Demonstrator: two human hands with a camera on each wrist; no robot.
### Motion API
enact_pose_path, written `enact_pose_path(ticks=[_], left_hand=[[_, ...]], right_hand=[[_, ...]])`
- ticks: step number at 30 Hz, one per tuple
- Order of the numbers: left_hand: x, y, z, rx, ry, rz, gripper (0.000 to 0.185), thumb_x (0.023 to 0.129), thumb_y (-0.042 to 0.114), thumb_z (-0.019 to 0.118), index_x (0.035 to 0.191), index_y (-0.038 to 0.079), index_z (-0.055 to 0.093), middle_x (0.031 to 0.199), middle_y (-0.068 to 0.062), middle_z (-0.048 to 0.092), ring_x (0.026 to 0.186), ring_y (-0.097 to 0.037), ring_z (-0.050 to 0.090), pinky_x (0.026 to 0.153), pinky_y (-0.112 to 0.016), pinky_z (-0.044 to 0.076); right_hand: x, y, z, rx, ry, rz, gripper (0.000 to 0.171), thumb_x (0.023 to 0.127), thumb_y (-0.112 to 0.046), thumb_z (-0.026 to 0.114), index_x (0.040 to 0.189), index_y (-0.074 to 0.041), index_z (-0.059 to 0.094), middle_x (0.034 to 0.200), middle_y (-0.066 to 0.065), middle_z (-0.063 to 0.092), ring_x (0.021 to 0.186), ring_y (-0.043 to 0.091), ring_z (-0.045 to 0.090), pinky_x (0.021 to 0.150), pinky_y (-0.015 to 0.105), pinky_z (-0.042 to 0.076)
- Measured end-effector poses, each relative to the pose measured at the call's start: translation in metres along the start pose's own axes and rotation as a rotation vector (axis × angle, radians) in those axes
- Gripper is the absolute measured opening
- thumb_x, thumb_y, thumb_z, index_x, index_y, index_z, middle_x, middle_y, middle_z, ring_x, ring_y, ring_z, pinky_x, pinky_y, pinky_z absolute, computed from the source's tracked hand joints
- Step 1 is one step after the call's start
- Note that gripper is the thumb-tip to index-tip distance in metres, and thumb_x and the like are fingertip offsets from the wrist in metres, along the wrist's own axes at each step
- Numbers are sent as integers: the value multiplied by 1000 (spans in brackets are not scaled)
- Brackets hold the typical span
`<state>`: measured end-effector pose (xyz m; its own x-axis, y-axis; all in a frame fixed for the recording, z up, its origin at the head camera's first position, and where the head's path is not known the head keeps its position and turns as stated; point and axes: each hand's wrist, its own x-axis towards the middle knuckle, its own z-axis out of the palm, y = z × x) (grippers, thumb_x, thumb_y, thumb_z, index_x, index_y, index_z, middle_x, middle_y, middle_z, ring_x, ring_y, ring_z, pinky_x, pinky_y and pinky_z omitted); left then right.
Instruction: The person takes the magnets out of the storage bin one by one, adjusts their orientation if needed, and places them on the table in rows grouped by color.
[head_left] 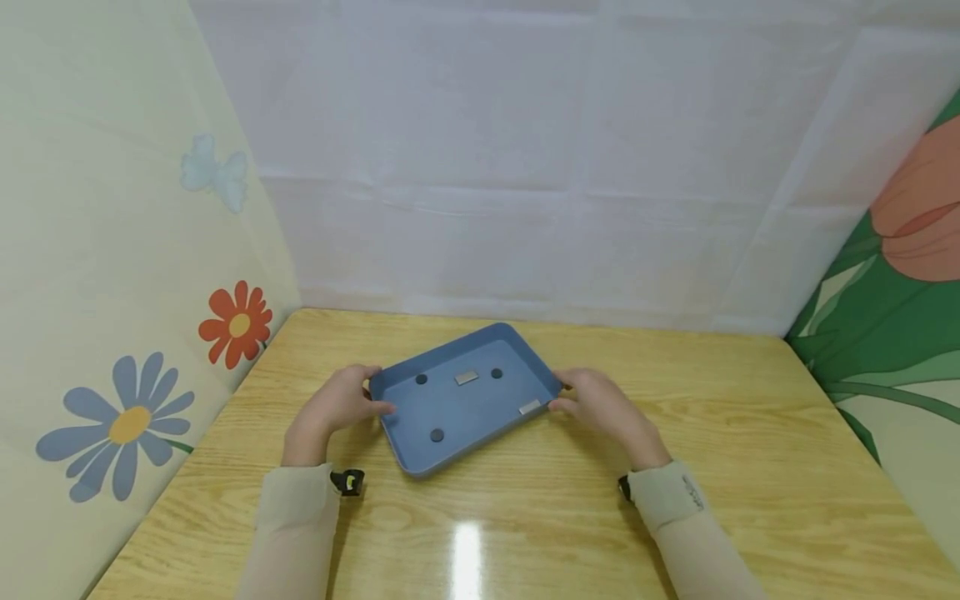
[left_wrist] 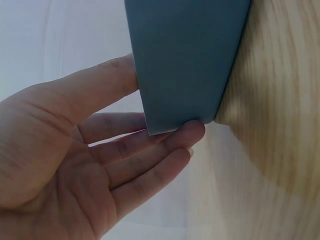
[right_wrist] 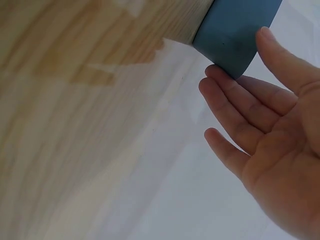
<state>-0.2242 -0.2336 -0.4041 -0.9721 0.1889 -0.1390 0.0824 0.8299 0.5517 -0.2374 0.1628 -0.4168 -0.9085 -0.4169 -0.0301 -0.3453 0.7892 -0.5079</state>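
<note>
A shallow blue rectangular tray (head_left: 476, 410) sits askew on the wooden table, its far edge rising toward the right. Inside it are 3 small black discs (head_left: 437, 435) and 2 small silver-grey rectangles (head_left: 467, 377), one of them by the right end of the near wall. My left hand (head_left: 337, 408) grips the tray's left end, thumb at the rim and fingers along the outer wall (left_wrist: 180, 65). At the right corner, my right hand (right_wrist: 280, 130) holds the tray between thumb and fingers, its little finger apart from the wall.
The wood-grain table (head_left: 750, 450) stretches around the tray. A pale sheet (head_left: 525, 167) hangs behind it, and flower-patterned panels (head_left: 127, 250) stand at both sides. A bright light reflection shows on the near tabletop. Each wrist wears a small black device (head_left: 348, 482).
</note>
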Motion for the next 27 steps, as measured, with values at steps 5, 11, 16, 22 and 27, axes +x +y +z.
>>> enact_pose_path(ticks=[5,11,16,22,27], left_hand=[[1,-2,1,-3,5,0,78,91,22,80,148,-15,42,147,-36,52,117,-43,67,96,-50,59],[2,-4,1,-11,17,20,77,92,21,79,148,-16,41,146,-37,49,116,-44,66,94,-49,60],[5,-5,2,-25,32,43,74,95,18,76,149,-16,39,148,-38,46,119,-47,64,95,-48,60],[10,-6,4,-28,44,72,72,98,18,72,151,-15,37,153,-37,40,127,-51,59,103,-55,55],[14,-8,9,-34,47,76,76,100,21,69,155,-14,30,160,-37,30,137,-54,49,112,-60,47]], right_hand=[[1,-1,1,17,-1,41,59,97,-24,73,147,2,54,135,19,68,120,32,68,99,45,59],[4,-1,3,36,-3,74,61,95,-24,75,146,2,54,129,19,71,115,30,70,97,43,60],[3,1,3,38,-9,65,61,94,-23,76,145,4,55,125,19,72,115,29,70,98,44,59],[2,0,0,32,-19,73,53,93,-23,78,135,3,63,113,14,74,102,23,70,88,40,61],[1,-4,-1,26,-22,81,38,91,-22,79,121,0,69,97,7,73,84,15,65,74,32,58]])
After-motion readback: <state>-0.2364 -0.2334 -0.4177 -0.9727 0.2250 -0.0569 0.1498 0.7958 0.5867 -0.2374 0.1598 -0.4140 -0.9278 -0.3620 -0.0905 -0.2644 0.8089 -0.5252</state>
